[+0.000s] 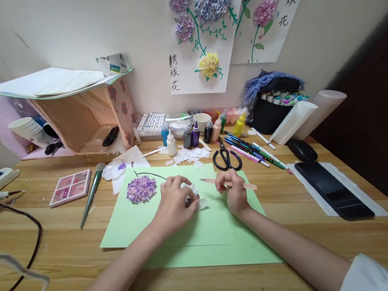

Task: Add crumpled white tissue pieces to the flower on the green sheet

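Note:
My left hand (173, 201) rests over the light green paper (125, 224), its fingers curled and closed about white crumpled paper (187, 186). A small white paper piece (203, 204) shows by its thumb. To the right, my right hand (235, 192) is closed on a pale wooden stick (250, 186), whose narrow, darker tip points left toward my left hand. On the paper's upper left is a round purple flower (141, 189) of small curled bits, with a dark drawn stem (149, 173) curving away from it. The palm side of my left hand is hidden.
Black-handled scissors (225, 156) lie just beyond the paper, beside several pens (256, 148). Paint bottles (195, 134) and white paper scraps (190, 155) sit behind. A phone (332, 190) lies right; a brush (92, 195) and pink palette (70, 187) lie left.

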Available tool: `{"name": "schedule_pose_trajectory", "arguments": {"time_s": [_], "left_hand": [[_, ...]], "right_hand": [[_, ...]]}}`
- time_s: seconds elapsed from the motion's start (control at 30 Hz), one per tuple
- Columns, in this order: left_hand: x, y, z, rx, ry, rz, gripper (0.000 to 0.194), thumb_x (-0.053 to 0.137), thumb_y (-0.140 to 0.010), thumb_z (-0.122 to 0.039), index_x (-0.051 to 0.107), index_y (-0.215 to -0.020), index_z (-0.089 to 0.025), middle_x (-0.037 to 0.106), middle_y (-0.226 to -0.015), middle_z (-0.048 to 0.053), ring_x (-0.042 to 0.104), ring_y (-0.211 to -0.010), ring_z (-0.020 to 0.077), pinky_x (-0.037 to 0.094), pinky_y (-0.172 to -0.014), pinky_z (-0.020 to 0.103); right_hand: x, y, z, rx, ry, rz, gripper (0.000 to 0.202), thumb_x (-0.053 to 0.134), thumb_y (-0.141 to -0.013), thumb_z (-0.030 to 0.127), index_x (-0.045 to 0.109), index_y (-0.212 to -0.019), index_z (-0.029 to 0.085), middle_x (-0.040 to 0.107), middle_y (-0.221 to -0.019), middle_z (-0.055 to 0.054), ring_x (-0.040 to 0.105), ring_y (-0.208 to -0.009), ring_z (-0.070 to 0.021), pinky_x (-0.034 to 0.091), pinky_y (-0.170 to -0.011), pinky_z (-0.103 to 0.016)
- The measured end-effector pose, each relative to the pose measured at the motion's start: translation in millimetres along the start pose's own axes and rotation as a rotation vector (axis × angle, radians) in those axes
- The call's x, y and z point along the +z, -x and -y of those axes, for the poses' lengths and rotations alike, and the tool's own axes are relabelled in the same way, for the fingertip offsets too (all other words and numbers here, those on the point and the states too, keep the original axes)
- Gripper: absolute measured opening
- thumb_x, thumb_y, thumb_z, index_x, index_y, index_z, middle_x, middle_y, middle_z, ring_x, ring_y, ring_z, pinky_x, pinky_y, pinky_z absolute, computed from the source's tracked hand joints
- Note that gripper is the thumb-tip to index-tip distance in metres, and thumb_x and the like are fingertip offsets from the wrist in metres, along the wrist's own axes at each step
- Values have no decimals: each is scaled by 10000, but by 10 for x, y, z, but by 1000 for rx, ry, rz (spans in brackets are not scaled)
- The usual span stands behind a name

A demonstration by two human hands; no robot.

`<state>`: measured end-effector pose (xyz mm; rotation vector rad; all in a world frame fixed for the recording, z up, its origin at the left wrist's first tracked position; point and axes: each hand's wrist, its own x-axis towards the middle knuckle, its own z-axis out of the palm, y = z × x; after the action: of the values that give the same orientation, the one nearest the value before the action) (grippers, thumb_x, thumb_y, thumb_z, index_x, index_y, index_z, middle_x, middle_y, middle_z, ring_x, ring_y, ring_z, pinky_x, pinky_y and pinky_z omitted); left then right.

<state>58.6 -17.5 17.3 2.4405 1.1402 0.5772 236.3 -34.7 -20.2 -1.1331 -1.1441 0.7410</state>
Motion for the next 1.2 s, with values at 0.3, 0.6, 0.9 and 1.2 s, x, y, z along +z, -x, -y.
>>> {"name": "schedule_pose_trajectory", "arguments": {"time_s": [0.3,0.6,0.9,1.2], "left_hand": [[119,-140,-2,78,-203,-73,104,555,-763,-185,620,-681,-186,573,-1082,79,438,-1068,276,346,-828,433],[165,-165,-16,70,-226,-97,94,547,-759,-174,594,-678,-185,584,-1066,88,448,-1048,278,344,-819,431],[-49,-19,131,56,-149,-290,84,466,-844,-216,544,-870,-200,599,-952,60,486,-923,222,356,-797,382],[-9,118,403,53,3,-452,101,418,-832,-168,485,-767,-205,566,-784,41,497,-780,192,388,-712,347]], "right_hand": [[-22,52,-60,-28,106,193,585,203,-943,461,295,-415,226,277,-401,23,280,-406,-125,259,-498,-306],[19,60,-11,-105,262,268,583,179,-955,472,331,-445,234,383,-434,6,355,-433,-136,329,-522,-299],[52,41,-29,-55,262,274,574,195,-956,472,345,-464,218,361,-444,18,352,-430,-123,318,-508,-284],[122,-15,-2,44,254,294,578,216,-936,539,300,-463,218,288,-444,30,322,-434,-120,309,-490,-276]]}}
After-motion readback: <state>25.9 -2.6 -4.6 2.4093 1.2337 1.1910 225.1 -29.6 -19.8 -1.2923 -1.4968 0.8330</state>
